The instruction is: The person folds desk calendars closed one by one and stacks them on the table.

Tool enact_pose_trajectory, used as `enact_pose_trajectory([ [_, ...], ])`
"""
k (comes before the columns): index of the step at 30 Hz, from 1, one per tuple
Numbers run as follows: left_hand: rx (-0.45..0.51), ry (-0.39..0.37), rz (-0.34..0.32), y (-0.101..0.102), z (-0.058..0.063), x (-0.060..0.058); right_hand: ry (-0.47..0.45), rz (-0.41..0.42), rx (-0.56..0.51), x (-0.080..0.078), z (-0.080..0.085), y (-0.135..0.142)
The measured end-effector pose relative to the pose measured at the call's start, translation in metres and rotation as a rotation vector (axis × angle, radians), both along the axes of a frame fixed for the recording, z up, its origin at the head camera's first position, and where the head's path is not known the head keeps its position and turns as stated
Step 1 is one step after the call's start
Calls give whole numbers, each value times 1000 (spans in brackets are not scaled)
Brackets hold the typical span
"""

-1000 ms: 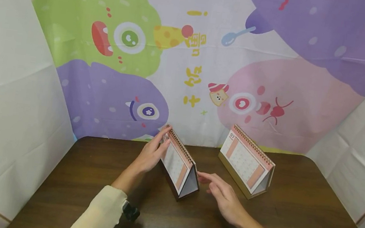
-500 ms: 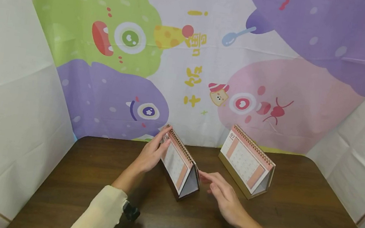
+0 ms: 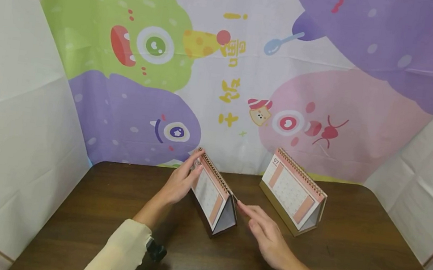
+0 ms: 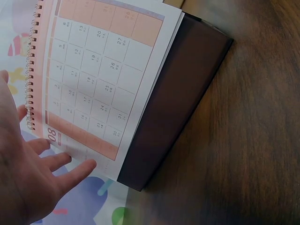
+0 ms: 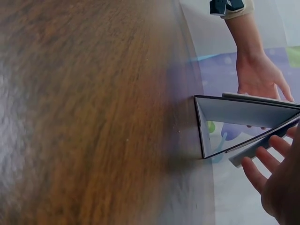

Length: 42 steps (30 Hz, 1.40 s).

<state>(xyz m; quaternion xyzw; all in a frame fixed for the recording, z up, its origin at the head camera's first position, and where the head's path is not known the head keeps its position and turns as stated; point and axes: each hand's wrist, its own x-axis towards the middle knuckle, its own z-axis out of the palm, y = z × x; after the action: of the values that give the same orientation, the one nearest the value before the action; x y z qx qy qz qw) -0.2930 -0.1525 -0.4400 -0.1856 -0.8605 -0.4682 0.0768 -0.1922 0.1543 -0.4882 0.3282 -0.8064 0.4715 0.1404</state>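
Note:
A desk calendar [image 3: 207,190] with a dark base stands upright like a tent on the table, its front page marked 08 in the left wrist view. At its far left end my left hand [image 3: 179,184] touches it, fingers fairly straight, near the top coil and page corner. My right hand [image 3: 266,238] is at the near right end, its extended fingertips at the calendar's back side. In the right wrist view the right fingers [image 5: 269,161] lie beside a back sheet [image 5: 262,145] that stands a little apart from the base. Neither hand's fingers are curled round the calendar.
A second desk calendar [image 3: 292,191], marked 07 and with a tan base, stands to the right. Both are on a dark wooden table [image 3: 200,268]. Behind hangs a cartoon-printed cloth [image 3: 244,75], with white cloth on both sides.
My right fingertips have shifted slightly up and to the right at the calendar's back edge. The left hand and both calendars stay in place.

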Motion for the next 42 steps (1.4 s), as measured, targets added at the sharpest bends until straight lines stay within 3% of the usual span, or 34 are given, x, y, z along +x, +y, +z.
enact_pose_trajectory([
  [12, -2, -9, -7, 0, 1, 0, 3, -7, -32, 0, 0, 0],
  [42, 18, -26, -8, -2, -1, 0, 28, -25, -93, -10, 22, -1],
])
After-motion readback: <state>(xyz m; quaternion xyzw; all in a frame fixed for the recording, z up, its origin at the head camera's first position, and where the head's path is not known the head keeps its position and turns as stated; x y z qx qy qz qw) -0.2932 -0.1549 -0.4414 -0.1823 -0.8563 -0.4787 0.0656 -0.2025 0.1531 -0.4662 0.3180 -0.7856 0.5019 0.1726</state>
